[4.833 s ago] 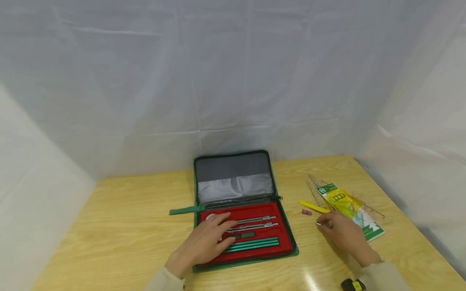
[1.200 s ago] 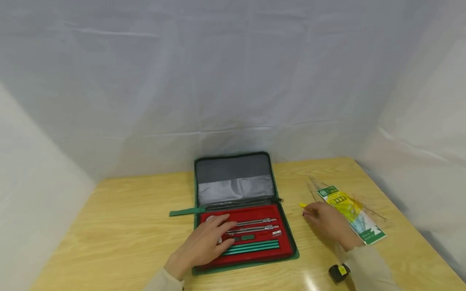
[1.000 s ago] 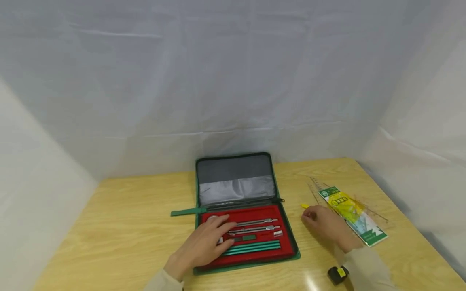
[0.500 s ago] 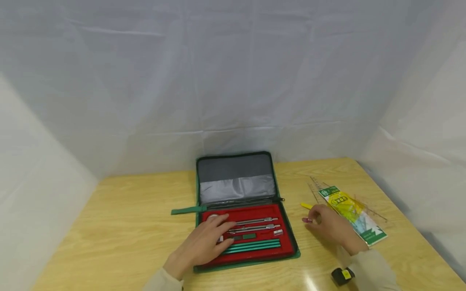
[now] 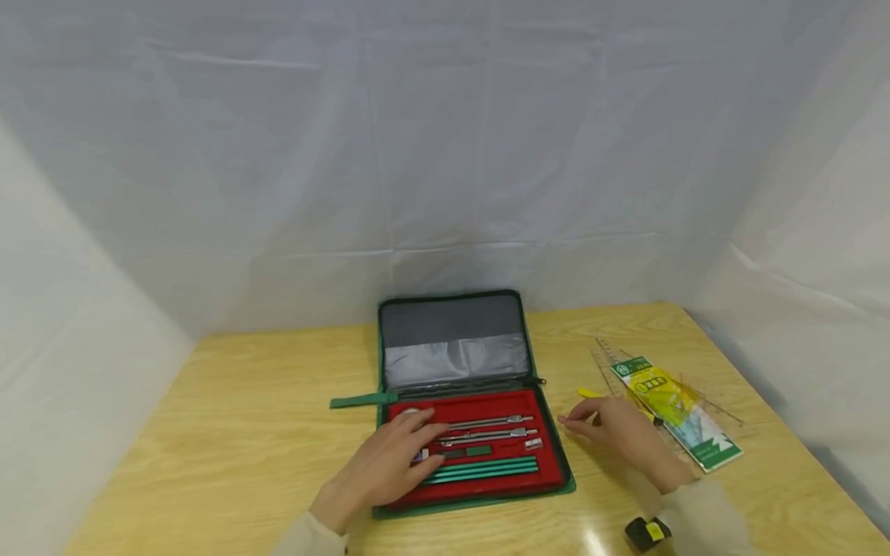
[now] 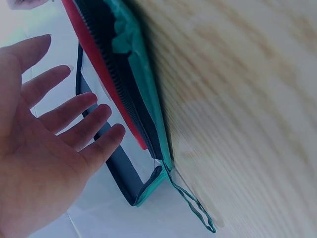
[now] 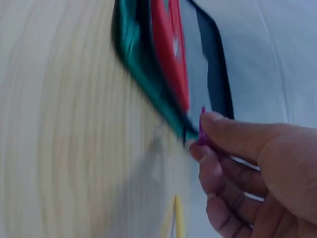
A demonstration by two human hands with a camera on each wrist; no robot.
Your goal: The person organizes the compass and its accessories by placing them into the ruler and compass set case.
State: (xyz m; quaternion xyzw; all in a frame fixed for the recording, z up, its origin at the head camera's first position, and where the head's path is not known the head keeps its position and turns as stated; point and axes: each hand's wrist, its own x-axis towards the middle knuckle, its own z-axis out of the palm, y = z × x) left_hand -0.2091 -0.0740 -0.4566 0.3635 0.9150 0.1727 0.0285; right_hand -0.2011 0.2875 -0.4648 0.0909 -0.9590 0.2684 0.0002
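My right hand (image 5: 622, 432) pinches a small flat purple piece (image 7: 202, 126) between thumb and index finger, just off the right side of an open zip case. Its exact kind is unclear. My left hand (image 5: 389, 463) lies with fingers extended over the left part of the case's red tray (image 5: 462, 408). Set in the tray are metal compasses (image 5: 497, 422), a silver pencil sharpener (image 5: 533, 444), a green piece (image 5: 478, 451) and teal pencils (image 5: 487, 468). A white eraser (image 5: 421, 455) shows partly beside the left fingers, which hide other tray slots.
A yellow slim tool (image 5: 588, 393) lies partly behind the right hand. Further right, a green-and-yellow packet (image 5: 677, 409) rests over clear rulers (image 5: 606, 359). The case's grey lid (image 5: 452, 320) leans back near the white curtain (image 5: 445, 154); a green strap (image 5: 361, 400) sticks out left.
Earlier my right hand held the silver sharpener, which now sits in the tray. The right hand has since picked the purple piece off the table and moved left toward the case. The left hand stays put.
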